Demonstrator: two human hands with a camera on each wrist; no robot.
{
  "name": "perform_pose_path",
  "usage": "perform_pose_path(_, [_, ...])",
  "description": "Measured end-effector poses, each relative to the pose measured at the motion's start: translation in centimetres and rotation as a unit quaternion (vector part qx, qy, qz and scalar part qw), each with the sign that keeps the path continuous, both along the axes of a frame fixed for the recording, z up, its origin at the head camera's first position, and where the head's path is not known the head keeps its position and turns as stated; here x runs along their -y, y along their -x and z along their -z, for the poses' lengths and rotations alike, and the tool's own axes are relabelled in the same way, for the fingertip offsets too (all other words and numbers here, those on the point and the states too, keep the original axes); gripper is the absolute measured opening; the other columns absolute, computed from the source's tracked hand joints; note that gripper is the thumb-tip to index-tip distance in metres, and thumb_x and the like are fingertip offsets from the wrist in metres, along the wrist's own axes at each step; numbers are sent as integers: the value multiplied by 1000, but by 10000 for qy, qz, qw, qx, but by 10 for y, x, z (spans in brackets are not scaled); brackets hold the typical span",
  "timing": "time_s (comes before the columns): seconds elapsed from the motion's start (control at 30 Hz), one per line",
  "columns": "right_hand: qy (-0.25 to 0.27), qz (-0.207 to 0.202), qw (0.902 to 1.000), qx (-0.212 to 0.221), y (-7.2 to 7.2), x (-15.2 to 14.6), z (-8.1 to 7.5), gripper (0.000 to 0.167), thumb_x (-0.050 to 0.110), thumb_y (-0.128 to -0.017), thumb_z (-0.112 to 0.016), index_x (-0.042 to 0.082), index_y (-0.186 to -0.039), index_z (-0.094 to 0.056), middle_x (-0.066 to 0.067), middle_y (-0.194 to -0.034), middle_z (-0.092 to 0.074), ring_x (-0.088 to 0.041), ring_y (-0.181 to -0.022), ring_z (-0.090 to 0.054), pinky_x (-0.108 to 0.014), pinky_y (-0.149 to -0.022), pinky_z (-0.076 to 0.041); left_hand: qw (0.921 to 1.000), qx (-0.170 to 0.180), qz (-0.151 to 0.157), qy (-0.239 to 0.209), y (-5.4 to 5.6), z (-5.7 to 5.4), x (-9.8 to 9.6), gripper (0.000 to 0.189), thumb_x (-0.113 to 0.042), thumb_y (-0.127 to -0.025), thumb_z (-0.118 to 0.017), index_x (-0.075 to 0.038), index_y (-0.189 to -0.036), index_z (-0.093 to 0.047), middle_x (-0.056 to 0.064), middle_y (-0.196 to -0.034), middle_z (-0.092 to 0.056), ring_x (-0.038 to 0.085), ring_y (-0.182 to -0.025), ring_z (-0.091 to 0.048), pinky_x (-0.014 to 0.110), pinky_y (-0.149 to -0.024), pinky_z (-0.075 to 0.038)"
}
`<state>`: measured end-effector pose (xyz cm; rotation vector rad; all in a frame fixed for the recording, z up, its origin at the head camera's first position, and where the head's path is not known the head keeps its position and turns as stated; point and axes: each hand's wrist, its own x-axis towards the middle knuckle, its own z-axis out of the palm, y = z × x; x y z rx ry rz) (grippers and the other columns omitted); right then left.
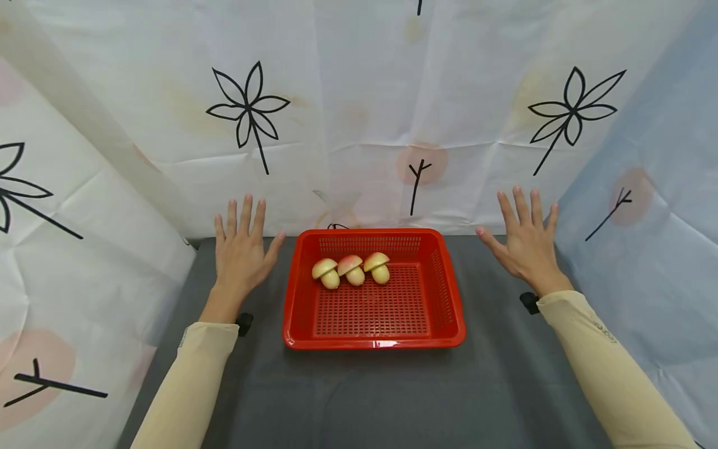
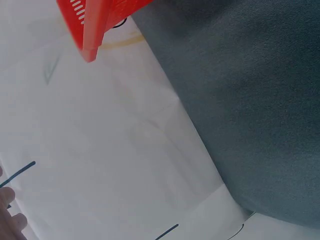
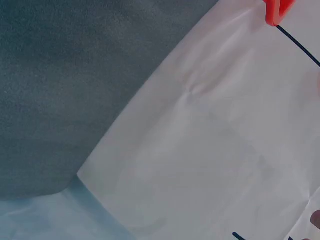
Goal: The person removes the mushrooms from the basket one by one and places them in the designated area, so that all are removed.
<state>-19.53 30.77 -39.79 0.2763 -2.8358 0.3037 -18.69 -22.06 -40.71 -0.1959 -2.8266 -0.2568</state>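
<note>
A red plastic basket [image 1: 374, 343] with slotted walls stands on the grey tabletop between the two hands. Three mushroom-shaped pieces, a left one [image 1: 330, 280], a middle one [image 1: 354, 275] and a right one [image 1: 380, 273], lie in a row in its back left part. They have pale stems and yellow caps tinged with red. To the left of the basket, the left hand [image 1: 240, 259] is spread with fingers straight, touching nothing. On the other side the right hand [image 1: 528, 249] is likewise spread and holds nothing. Only fingertips show at the edges of both wrist views.
Grey cloth [image 1: 370, 399] covers the table. White sheets with black leaf drawings [image 1: 359, 112] hang behind it and at the left, and a bluish sheet [image 1: 662, 206] hangs at the right. Each wrist bears a small black device, seen at the left [image 1: 244, 323] and right [image 1: 529, 303].
</note>
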Motion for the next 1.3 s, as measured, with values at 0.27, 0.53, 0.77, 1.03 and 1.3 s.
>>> perform_pose_path(0.27, [399, -188, 9990, 113, -19, 4, 8, 82, 58, -101, -51, 8, -161, -26, -26, -159, -28, -47, -148, -15, -68, -116, 9, 9955, -285, 392, -816, -12, 14, -1, 80, -45, -101, -56, -5, -161, -22, 22, -164, -22, 43, -152, -13, 61, -121, -9])
perform_pose_path(0.53, [1096, -237, 9914, 669, -43, 17, 19, 71, 48, -103, -55, 2, -154, -37, -31, -143, -44, -53, -129, -39, -74, -103, -28, 9757, 363, 466, -2109, -35, 35, -5, 82, -45, -99, -60, -4, -160, -24, 26, -156, -33, 48, -140, -34, 72, -107, -32])
perform_pose_path(0.77, [1666, -368, 9802, 1003, -56, 31, 25, 63, 39, -102, -61, 0, -149, -44, -26, -135, -52, -46, -122, -49, -68, -97, -40, 9226, 1460, 375, -3551, -52, 58, -6, 78, -39, -99, -66, -1, -156, -30, 24, -146, -44, 41, -130, -47, 60, -105, -42])
perform_pose_path(1.03, [2266, -770, 9659, 988, -63, 50, 25, 53, 24, -99, -69, 1, -143, -51, -23, -128, -58, -40, -117, -55, -61, -98, -46, 8461, 2445, 163, -4734, -64, 78, -1, 63, -28, -100, -66, 0, -151, -42, 22, -136, -55, 33, -117, -59, 52, -100, -49])
perform_pose_path(1.3, [2500, -1055, 9529, 1353, -64, 73, 21, 54, 25, -98, -70, 1, -143, -52, -21, -131, -58, -38, -118, -55, -59, -98, -47, 7621, 2991, 289, -5735, -66, 97, 2, 58, -19, -101, -64, -2, -151, -42, 21, -136, -52, 21, -114, -60, 36, -100, -51])
